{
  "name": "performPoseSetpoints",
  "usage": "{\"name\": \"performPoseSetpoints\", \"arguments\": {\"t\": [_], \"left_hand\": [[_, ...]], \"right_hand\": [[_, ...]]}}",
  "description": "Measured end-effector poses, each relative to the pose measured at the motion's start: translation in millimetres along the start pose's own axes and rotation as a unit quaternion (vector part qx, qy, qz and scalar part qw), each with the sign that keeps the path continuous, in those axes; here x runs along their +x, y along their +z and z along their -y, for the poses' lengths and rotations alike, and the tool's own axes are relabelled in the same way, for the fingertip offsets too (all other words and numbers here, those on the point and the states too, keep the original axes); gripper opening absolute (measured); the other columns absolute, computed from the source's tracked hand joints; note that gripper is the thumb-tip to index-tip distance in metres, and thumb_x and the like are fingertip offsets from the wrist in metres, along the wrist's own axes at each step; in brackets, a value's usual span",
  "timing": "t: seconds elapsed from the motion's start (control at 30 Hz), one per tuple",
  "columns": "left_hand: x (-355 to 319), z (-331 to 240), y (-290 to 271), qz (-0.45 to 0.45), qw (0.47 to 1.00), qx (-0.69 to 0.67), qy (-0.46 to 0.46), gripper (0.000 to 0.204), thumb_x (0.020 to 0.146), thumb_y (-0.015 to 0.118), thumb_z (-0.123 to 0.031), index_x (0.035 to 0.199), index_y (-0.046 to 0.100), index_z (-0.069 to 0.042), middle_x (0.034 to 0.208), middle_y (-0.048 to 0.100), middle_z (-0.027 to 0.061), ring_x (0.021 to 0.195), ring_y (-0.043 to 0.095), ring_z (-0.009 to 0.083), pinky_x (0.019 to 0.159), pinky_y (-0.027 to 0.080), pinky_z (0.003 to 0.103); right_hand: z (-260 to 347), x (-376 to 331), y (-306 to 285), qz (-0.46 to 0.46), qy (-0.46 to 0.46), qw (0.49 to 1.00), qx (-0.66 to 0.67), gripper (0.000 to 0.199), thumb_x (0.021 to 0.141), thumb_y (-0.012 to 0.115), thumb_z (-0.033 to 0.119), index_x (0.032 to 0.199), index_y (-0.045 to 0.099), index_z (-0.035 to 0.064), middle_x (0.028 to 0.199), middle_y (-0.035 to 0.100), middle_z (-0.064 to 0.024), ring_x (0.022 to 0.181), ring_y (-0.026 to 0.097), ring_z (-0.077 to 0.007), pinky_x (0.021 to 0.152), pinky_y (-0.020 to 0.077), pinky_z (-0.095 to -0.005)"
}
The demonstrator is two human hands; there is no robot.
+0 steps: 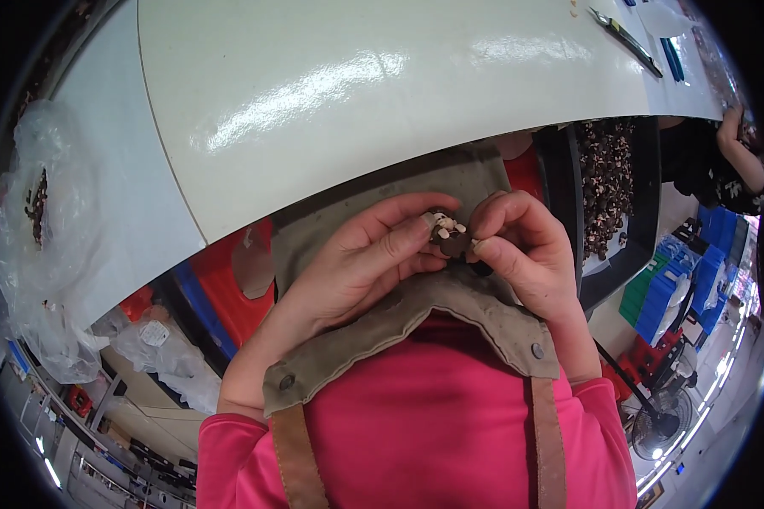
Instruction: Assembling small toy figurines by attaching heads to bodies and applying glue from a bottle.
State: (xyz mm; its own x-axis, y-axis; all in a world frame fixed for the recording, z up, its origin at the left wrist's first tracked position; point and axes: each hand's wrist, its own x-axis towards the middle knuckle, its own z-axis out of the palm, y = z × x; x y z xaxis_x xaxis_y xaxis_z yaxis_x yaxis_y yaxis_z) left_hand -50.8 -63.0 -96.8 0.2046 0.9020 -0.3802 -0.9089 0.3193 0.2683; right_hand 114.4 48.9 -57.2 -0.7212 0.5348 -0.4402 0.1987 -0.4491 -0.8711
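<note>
Both hands meet over my chest, just below the edge of a white table. My left hand pinches a small dark brown piece with pale bits on top, thumb and forefinger closed on its left side. My right hand grips the same piece from the right with bent fingers. I wear a pink top and a grey-green apron with brown straps.
A black tray full of several small dark pieces sits to the right under the table edge. A clear plastic bag with dark pieces lies at the left. Tools lie at the table's far right. Another person's arm shows at right.
</note>
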Motion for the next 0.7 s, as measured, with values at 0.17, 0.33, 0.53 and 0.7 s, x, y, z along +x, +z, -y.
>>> {"name": "performPoseSetpoints", "arguments": {"t": [0.17,0.33,0.53,0.7], "left_hand": [[-2.0,0.9,-2.9,-0.012,1.0,0.022,0.006,0.037,0.096,0.049,-0.018,0.128,0.045,-0.002,0.114,0.057,0.0055,0.104,0.056,0.0114,0.088,0.048,0.025],[-4.5,1.0,-3.7,-0.016,0.999,0.029,0.01,0.036,0.096,0.049,-0.017,0.128,0.045,-0.002,0.113,0.057,0.0051,0.103,0.056,0.0108,0.088,0.047,0.024],[-6.7,1.0,-2.7,-0.049,0.994,0.097,0.018,0.034,0.095,0.05,-0.016,0.126,0.047,-0.002,0.11,0.058,0.0042,0.1,0.056,0.0104,0.088,0.046,0.025],[-5.7,1.4,-5.5,-0.047,0.989,0.138,0.024,0.035,0.095,0.053,-0.02,0.125,0.049,-0.003,0.109,0.058,0.0033,0.1,0.055,0.009,0.088,0.046,0.023]], "right_hand": [[-3.9,1.0,0.8,0.004,0.01,1.0,0.014,0.016,0.083,0.066,0.007,0.09,0.052,0.0025,0.089,0.052,-0.0057,0.077,0.054,-0.0117,0.069,0.0464,-0.0229],[-10.4,1.4,-0.3,0.006,0.023,0.999,0.024,0.018,0.082,0.067,0.008,0.09,0.052,0.0029,0.089,0.052,-0.0055,0.077,0.054,-0.0122,0.069,0.0458,-0.0229],[-13.1,0.4,-2.4,0.021,0.008,0.999,0.033,0.017,0.085,0.065,0.004,0.097,0.054,0.0023,0.091,0.057,0.0,0.079,0.053,-0.0039,0.068,0.0425,-0.0177],[-15.4,0.1,-2.4,0.017,0.018,0.999,0.023,0.017,0.085,0.064,0.003,0.098,0.053,0.003,0.091,0.057,0.0001,0.079,0.054,-0.0039,0.069,0.0429,-0.0178]]}}
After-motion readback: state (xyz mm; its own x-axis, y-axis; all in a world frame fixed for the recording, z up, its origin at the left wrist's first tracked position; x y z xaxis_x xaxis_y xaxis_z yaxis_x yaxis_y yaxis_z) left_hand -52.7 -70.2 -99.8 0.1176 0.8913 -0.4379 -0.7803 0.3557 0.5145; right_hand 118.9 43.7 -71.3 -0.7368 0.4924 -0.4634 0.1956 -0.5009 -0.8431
